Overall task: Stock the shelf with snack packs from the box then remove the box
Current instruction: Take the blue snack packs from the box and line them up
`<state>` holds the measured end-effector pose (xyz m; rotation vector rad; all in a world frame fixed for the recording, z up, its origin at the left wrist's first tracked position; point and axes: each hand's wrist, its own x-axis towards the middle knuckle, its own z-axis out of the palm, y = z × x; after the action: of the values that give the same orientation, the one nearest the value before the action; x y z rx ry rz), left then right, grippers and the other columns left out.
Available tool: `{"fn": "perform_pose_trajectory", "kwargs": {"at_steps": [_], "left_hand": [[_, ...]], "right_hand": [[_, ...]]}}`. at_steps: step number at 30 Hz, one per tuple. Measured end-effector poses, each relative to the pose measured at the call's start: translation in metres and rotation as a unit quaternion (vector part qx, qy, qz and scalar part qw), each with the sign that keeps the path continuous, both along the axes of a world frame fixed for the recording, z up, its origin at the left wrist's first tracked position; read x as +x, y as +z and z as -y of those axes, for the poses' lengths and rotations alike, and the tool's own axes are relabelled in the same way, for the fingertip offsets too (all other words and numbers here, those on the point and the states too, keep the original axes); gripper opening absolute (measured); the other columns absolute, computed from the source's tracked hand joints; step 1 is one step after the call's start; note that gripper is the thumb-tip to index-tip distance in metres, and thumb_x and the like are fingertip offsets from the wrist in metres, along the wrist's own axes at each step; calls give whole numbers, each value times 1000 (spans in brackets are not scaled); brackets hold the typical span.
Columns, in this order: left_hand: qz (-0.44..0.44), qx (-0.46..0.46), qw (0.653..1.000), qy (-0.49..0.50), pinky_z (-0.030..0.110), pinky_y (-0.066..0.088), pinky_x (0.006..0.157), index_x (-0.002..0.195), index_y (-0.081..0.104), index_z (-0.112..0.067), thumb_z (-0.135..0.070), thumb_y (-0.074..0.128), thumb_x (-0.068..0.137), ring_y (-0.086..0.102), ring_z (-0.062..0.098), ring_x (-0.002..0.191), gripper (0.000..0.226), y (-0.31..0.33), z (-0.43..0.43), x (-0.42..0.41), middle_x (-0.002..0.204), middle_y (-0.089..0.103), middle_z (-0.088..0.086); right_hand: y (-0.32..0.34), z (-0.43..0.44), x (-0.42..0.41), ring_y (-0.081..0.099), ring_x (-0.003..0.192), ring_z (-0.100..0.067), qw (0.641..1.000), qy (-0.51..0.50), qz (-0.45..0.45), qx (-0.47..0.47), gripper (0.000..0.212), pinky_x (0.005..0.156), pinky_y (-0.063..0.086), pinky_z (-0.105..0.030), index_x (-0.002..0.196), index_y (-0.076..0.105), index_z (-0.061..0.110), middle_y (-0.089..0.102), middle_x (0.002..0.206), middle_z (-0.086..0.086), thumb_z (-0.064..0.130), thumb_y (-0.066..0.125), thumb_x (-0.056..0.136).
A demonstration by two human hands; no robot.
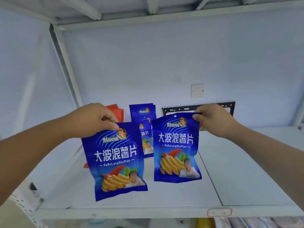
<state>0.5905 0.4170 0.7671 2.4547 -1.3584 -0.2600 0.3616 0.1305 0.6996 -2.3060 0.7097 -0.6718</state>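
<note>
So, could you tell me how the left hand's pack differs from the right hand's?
The left pack hangs tilted, bottom swung rightward; the right pack hangs nearly upright. The left pack sits lower in view than the right pack. The left hand covers its pack's top edge; the right hand pinches its pack's top right corner, leaving the hang hole visible. Both share the same blue design.

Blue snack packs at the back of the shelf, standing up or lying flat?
Standing up. The blue snack packs stand on their bottom edges on the shelf, fronts facing out, one behind another.
</note>
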Motion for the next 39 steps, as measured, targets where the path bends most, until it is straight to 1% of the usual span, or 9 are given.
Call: {"fn": "perform_pose_trajectory", "kwargs": {"at_steps": [3,10,14,16,22,25,28,36,39], "left_hand": [[-25,3,1000,13,28,57,66,93,75,-27,-36,72,88,75,8,69,11,-12,-10,32,77,77,-12],[-62,33,997,25,22,57,63,95,73,-25,-36,72,87,75,8,69,14,-51,13,86,76,77,-10],[-77,29,996,30,15,55,56,93,74,-25,-35,72,86,74,8,67,13,-70,39,112,75,77,-9],[-93,28,995,29,14,55,55,94,75,-24,-34,72,86,74,10,67,12,-77,56,124,76,77,-7],[-91,41,995,6,8,50,56,86,73,-32,-34,71,87,69,-3,64,3,-97,113,155,72,74,-20],[-114,50,992,9,12,53,56,89,73,-31,-35,71,86,72,0,68,5,-115,129,168,75,75,-19],[-144,53,988,18,17,55,61,93,74,-31,-38,71,85,73,3,71,11,-127,138,181,77,76,-16],[-184,69,981,0,13,55,56,93,75,-28,-35,70,87,74,6,72,10,-136,169,214,79,77,-13],[-195,76,978,-19,17,59,61,96,75,-26,-34,71,86,75,7,75,14,-140,185,221,83,78,-11]], "right_hand": [[-13,-3,33,70,59,-4,1000,-11,-18,-7,15,62,56,-27,91,65,10,73,74,2,18,57,100],[-50,17,113,65,52,2,999,9,-45,18,18,55,50,-19,97,65,7,70,70,5,21,56,102],[-78,44,170,71,61,-10,996,37,-51,64,21,72,61,-39,98,66,2,75,75,-5,20,56,101],[-90,54,199,72,66,-13,994,52,-56,80,20,76,61,-41,98,66,3,75,79,-6,20,56,101],[-130,83,271,74,71,-12,986,90,-61,123,21,67,60,-30,104,65,5,75,90,-3,25,58,102],[-148,98,294,73,68,-8,982,103,-65,141,21,73,62,-36,107,65,6,73,89,0,26,58,102],[-159,109,308,73,80,-12,979,113,-70,157,24,73,61,-36,112,63,7,72,99,0,28,59,101],[-171,119,330,67,92,-7,973,135,-57,175,13,52,51,-12,109,62,19,65,117,5,29,61,100],[-178,117,325,67,97,-9,969,117,-37,217,16,52,52,-13,110,61,18,64,119,4,29,62,98]]}}
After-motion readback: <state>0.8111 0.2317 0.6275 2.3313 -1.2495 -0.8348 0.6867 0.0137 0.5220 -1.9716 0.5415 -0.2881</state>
